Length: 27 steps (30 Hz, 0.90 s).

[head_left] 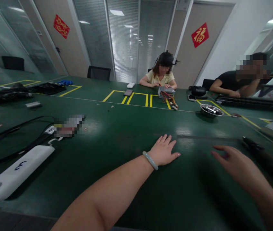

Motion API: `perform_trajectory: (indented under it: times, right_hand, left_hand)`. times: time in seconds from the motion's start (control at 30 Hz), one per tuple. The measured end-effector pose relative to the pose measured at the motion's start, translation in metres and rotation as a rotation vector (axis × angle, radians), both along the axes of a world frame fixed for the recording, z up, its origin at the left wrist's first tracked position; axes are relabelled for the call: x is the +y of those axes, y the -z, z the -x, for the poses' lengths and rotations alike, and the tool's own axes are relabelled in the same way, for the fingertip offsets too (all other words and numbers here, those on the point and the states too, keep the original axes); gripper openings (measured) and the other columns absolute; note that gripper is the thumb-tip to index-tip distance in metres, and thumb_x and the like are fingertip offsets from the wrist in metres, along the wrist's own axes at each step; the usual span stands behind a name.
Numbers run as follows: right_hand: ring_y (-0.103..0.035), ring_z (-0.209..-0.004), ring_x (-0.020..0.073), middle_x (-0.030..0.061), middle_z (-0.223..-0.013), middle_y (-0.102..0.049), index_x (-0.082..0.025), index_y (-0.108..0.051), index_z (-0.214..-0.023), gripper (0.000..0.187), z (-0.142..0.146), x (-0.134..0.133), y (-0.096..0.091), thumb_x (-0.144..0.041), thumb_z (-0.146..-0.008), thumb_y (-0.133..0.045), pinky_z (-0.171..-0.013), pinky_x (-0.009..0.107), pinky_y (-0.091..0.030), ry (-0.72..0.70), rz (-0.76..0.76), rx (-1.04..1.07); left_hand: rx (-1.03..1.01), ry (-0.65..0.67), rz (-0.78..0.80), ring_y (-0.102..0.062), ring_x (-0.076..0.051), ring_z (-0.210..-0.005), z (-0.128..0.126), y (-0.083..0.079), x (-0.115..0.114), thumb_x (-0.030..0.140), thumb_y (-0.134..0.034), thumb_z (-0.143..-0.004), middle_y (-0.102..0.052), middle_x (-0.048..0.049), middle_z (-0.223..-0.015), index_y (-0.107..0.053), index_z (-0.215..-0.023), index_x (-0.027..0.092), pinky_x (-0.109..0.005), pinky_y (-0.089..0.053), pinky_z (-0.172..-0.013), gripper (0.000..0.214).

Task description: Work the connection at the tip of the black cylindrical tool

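Observation:
My left hand [163,150], with a pale green bangle [150,160] at the wrist, lies flat on the green table [131,134], fingers spread. My right hand [235,163] hovers above the table to its right, thumb and forefinger apart and nothing seen between them; the other fingers are partly hidden. Beyond the right hand lies a long black object [264,157], too dark to name. A faint dark streak runs along the tabletop between the hands and that object.
At left lie a white power bank-like device [18,173] marked 3, a phone [70,125] and black cables [18,128]. A metal bowl [211,110] stands at far right. Across the table one person [160,77] handles a grey box with wires [166,92]; another person [233,80] sits further right.

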State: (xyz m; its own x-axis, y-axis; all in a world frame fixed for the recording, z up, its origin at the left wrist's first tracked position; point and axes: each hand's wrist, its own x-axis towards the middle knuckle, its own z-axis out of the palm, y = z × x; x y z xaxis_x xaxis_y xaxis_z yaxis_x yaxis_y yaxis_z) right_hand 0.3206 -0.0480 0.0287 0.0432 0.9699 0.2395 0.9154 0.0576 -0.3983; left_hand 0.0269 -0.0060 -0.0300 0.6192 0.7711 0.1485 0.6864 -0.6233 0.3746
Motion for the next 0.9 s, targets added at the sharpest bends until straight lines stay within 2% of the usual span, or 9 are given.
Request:
perform_trajectory:
  times: [0.07,0.13,0.2,0.27,0.37,0.5,0.6,0.73,0.9]
  right_hand:
    - [-0.062,-0.09,0.0279,0.0118,-0.107,-0.064,-0.031,-0.062,-0.109,0.032,0.054,0.013,-0.001,-0.048,-0.084,-0.053,-0.076,0.047,-0.049,-0.165,0.022,-0.032]
    - [-0.056,-0.108,0.0248,0.0063,-0.12,-0.06,-0.03,-0.058,-0.117,0.033,0.103,0.02,-0.001,-0.043,-0.089,-0.048,-0.093,0.044,-0.045,-0.38,-0.025,-0.022]
    - [-0.048,-0.12,0.0226,0.0033,-0.129,-0.055,-0.029,-0.055,-0.124,0.036,0.139,0.022,0.003,-0.039,-0.092,-0.043,-0.103,0.043,-0.037,-0.563,-0.037,0.001]
    - [-0.041,-0.127,0.0225,0.0029,-0.136,-0.049,-0.028,-0.051,-0.13,0.04,0.158,0.023,0.011,-0.04,-0.094,-0.039,-0.109,0.045,-0.03,-0.715,-0.002,0.019]
    - [-0.033,-0.133,0.0229,0.003,-0.142,-0.043,-0.027,-0.047,-0.135,0.044,0.163,0.023,0.024,-0.043,-0.096,-0.036,-0.113,0.047,-0.022,-0.83,0.076,0.038]
    - [-0.027,-0.136,0.0218,0.0005,-0.146,-0.037,-0.029,-0.039,-0.14,0.047,0.152,0.023,0.028,-0.046,-0.096,-0.035,-0.114,0.046,-0.019,-0.844,0.156,0.055]
    - [-0.026,-0.137,0.0229,-0.0003,-0.148,-0.033,-0.031,-0.037,-0.141,0.049,0.147,0.023,0.025,-0.049,-0.095,-0.036,-0.114,0.047,-0.019,-0.84,0.204,0.056]
    - [-0.025,-0.137,0.0227,0.0001,-0.148,-0.032,-0.031,-0.036,-0.141,0.05,0.145,0.024,0.021,-0.05,-0.095,-0.037,-0.114,0.047,-0.017,-0.856,0.221,0.048]
    - [-0.026,-0.136,0.0227,0.0013,-0.147,-0.035,-0.03,-0.037,-0.141,0.05,0.146,0.025,0.015,-0.05,-0.095,-0.036,-0.114,0.046,-0.017,-0.878,0.225,0.048]
  left_hand:
    - [0.013,-0.019,-0.055,-0.014,-0.029,-0.14,-0.002,0.003,0.0,0.063,-0.023,-0.091,-0.021,-0.0113,-0.152,-0.029,-0.143,0.017,-0.046,-0.018,-0.112,0.07]
    - [0.065,-0.036,-0.147,-0.018,-0.029,-0.139,-0.006,0.008,0.001,0.061,-0.026,-0.091,-0.025,-0.0125,-0.15,-0.029,-0.143,0.016,-0.046,-0.02,-0.111,0.069]
    - [0.151,-0.043,-0.255,-0.021,-0.028,-0.138,-0.011,0.017,0.003,0.052,-0.032,-0.093,-0.027,-0.0103,-0.15,-0.027,-0.144,0.018,-0.045,-0.021,-0.112,0.062]
    - [0.222,-0.062,-0.33,-0.02,-0.027,-0.139,-0.018,0.028,0.007,0.037,-0.037,-0.093,-0.027,-0.0052,-0.151,-0.029,-0.144,0.023,-0.046,-0.018,-0.113,0.054]
    - [0.259,-0.118,-0.361,-0.018,-0.032,-0.139,-0.024,0.047,0.013,0.036,-0.044,-0.088,-0.028,-0.006,-0.15,-0.033,-0.143,0.02,-0.047,-0.021,-0.112,0.058]
    - [0.216,-0.109,-0.375,-0.009,-0.035,-0.14,-0.026,0.06,0.015,0.041,-0.043,-0.087,-0.021,-0.0054,-0.153,-0.029,-0.145,0.021,-0.051,-0.015,-0.113,0.063]
    - [0.182,-0.094,-0.299,-0.005,-0.036,-0.14,-0.023,0.055,0.012,0.044,-0.041,-0.088,-0.016,-0.0059,-0.154,-0.026,-0.146,0.02,-0.05,-0.01,-0.113,0.064]
    - [0.177,-0.007,-0.181,-0.003,-0.036,-0.14,-0.016,0.037,0.009,0.045,-0.043,-0.086,-0.013,-0.0081,-0.154,-0.022,-0.147,0.018,-0.05,-0.007,-0.114,0.07]
    - [0.193,-0.005,-0.107,0.001,-0.034,-0.141,-0.016,0.022,0.005,0.041,-0.044,-0.085,-0.011,-0.0062,-0.155,-0.021,-0.147,0.019,-0.05,-0.004,-0.114,0.07]
